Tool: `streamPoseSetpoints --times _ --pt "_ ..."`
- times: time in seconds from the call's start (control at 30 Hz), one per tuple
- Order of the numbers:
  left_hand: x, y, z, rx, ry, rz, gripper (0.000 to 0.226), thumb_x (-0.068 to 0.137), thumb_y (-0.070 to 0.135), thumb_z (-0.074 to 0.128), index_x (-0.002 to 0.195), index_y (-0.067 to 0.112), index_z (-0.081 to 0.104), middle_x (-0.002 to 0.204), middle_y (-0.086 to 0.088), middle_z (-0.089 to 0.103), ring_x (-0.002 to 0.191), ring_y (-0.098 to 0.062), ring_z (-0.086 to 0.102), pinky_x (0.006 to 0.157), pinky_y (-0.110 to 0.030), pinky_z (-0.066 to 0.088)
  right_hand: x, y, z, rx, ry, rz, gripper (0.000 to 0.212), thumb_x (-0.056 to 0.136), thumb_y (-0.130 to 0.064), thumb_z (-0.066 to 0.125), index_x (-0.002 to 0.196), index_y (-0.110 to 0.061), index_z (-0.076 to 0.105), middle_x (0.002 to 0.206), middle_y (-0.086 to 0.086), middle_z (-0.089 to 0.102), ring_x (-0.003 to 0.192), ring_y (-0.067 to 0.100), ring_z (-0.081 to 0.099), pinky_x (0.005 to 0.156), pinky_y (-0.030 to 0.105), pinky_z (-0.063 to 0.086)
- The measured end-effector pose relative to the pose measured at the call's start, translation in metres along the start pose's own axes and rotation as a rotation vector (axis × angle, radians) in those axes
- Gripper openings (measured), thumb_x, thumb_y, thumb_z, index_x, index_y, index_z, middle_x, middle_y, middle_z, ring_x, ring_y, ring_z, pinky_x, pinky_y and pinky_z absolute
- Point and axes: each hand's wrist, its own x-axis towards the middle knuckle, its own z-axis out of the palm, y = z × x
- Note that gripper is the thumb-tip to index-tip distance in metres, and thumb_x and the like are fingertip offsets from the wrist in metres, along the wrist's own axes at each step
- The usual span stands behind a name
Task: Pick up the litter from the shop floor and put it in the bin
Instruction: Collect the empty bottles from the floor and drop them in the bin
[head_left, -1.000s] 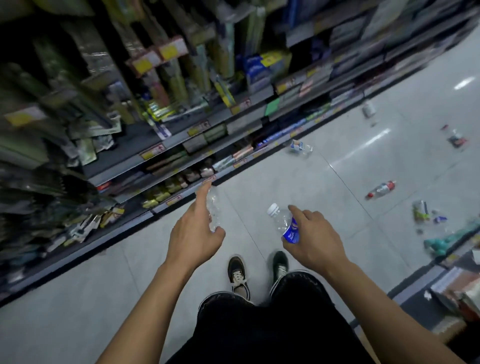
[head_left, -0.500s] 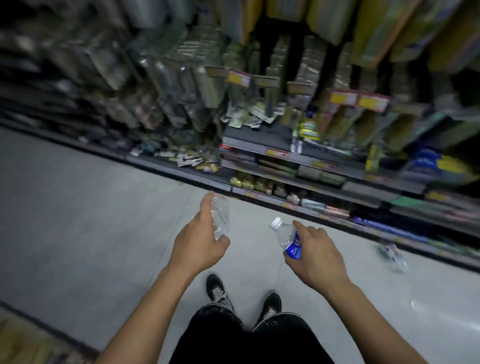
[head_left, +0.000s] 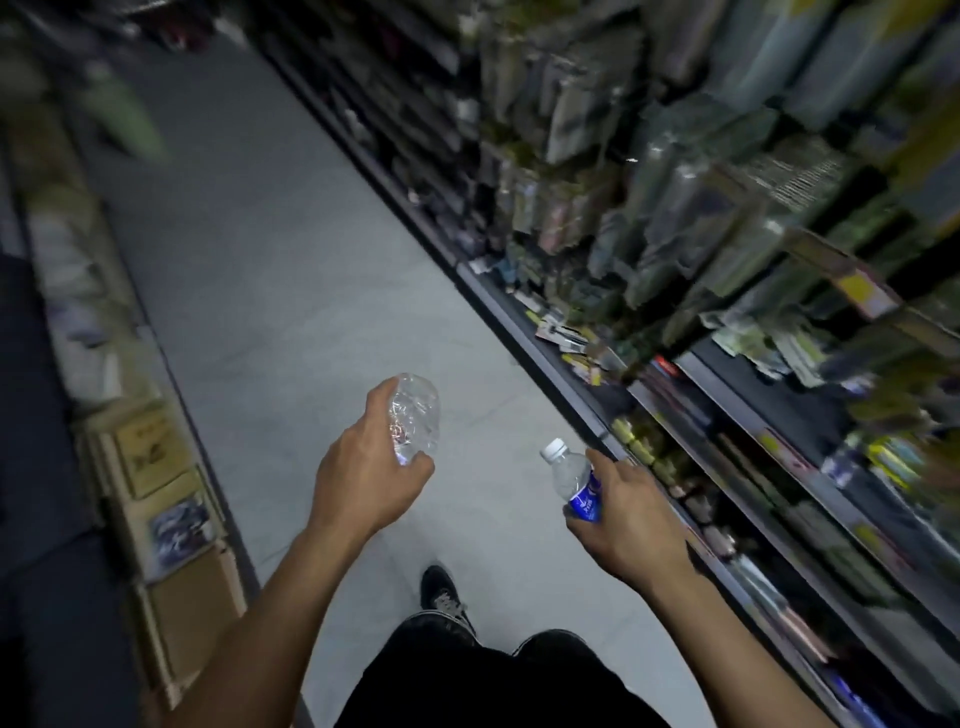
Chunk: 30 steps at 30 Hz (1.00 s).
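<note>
My left hand (head_left: 371, 475) grips a crumpled clear plastic bottle (head_left: 415, 415), its bottom end sticking up past my fingers. My right hand (head_left: 626, 525) holds a small clear bottle with a white cap and a blue label (head_left: 574, 480), cap pointing up and to the left. Both hands hover at waist height above the grey floor (head_left: 291, 291) of a shop aisle. No bin shows in this view, and no loose litter lies on the visible stretch of floor.
Stocked shelves (head_left: 727, 322) run along the right side of the aisle, blurred by motion. A low row of boxes and packages (head_left: 161, 499) lines the left edge. My dark shoe (head_left: 441, 597) and black trousers show below my arms.
The view has swung left, from the littered floor and the shelf front to looking down the aisle. Both hands keep hold of their bottles in much the same pose.
</note>
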Motion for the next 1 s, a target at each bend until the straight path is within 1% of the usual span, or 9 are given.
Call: streamPoseSetpoints --times 0.17,0.33,0.4,0.5,0.6,0.7,0.87,0.93,1.0 --pt "0.029 -0.081 -0.053 -0.061 0.062 -0.151 0.086 0.078 0.030 0.071 0.148 0.043 0.023 0.098 0.004 0.063 0.081 -0.023 0.059 0.067 -0.031 0.043 0.070 -0.089 0.019 -0.083 -0.060 -0.144 0.062 0.075 -0.042 0.071 0.129 -0.021 0.051 0.104 0.004 0.065 0.095 0.028 0.055 0.074 0.036 0.047" --pt "0.043 -0.150 -0.091 -0.115 0.153 -0.301 0.087 0.077 0.029 0.072 0.146 0.046 0.021 0.102 0.002 0.066 0.083 -0.026 0.064 0.074 -0.040 0.055 0.133 -0.173 0.033 -0.109 -0.096 -0.296 0.069 0.078 -0.043 0.071 0.137 -0.018 0.046 0.114 0.007 0.063 0.105 0.030 0.053 0.082 0.040 0.049" --pt "0.047 -0.171 -0.102 -0.141 0.180 -0.355 0.088 0.077 0.028 0.073 0.146 0.044 0.022 0.106 0.005 0.065 0.085 -0.023 0.065 0.076 -0.042 0.057 0.156 -0.202 0.036 -0.118 -0.105 -0.338 0.073 0.079 -0.043 0.072 0.142 -0.018 0.043 0.119 0.006 0.062 0.109 0.029 0.051 0.085 0.040 0.049" --pt "0.053 -0.194 -0.114 -0.157 0.225 -0.425 0.088 0.077 0.023 0.076 0.149 0.039 0.027 0.106 0.009 0.061 0.083 -0.016 0.062 0.074 -0.037 0.056 0.190 -0.240 0.038 -0.135 -0.120 -0.402 0.075 0.079 -0.043 0.071 0.143 -0.017 0.042 0.119 0.007 0.062 0.109 0.030 0.051 0.087 0.041 0.048" --pt "0.066 -0.209 -0.122 -0.174 0.259 -0.479 0.090 0.079 0.020 0.077 0.152 0.034 0.028 0.112 0.009 0.056 0.088 -0.016 0.058 0.079 -0.035 0.054 0.227 -0.270 0.039 -0.150 -0.141 -0.475 0.074 0.078 -0.043 0.072 0.141 -0.016 0.043 0.115 0.008 0.063 0.106 0.031 0.051 0.089 0.042 0.048" --pt "0.090 -0.223 -0.130 -0.181 0.287 -0.535 0.090 0.079 0.019 0.078 0.152 0.032 0.027 0.119 0.004 0.060 0.091 -0.018 0.061 0.079 -0.034 0.052 0.269 -0.299 0.043 -0.154 -0.154 -0.535 0.074 0.078 -0.044 0.072 0.142 -0.018 0.043 0.115 0.006 0.062 0.106 0.029 0.051 0.087 0.040 0.047" --pt "0.148 -0.241 -0.145 -0.149 0.347 -0.612 0.094 0.075 0.025 0.077 0.152 0.032 0.024 0.122 -0.002 0.063 0.096 -0.023 0.066 0.080 -0.047 0.060 0.350 -0.347 0.051 -0.126 -0.199 -0.622 0.073 0.079 -0.043 0.072 0.142 -0.019 0.043 0.115 0.005 0.063 0.106 0.027 0.051 0.084 0.039 0.049" --pt "0.171 -0.244 -0.155 -0.154 0.357 -0.619 0.092 0.076 0.024 0.077 0.152 0.029 0.024 0.115 0.001 0.063 0.091 -0.017 0.065 0.075 -0.040 0.060 0.380 -0.366 0.051 -0.104 -0.217 -0.632 0.073 0.081 -0.044 0.071 0.143 -0.020 0.042 0.116 0.004 0.062 0.107 0.026 0.051 0.082 0.039 0.050" --pt "0.193 -0.247 -0.164 -0.124 0.353 -0.625 0.090 0.078 0.025 0.076 0.152 0.029 0.025 0.110 0.003 0.063 0.087 -0.012 0.064 0.067 -0.026 0.054 0.411 -0.384 0.052 -0.083 -0.236 -0.645 0.073 0.082 -0.044 0.070 0.145 -0.020 0.041 0.118 0.003 0.062 0.109 0.026 0.050 0.082 0.038 0.049"
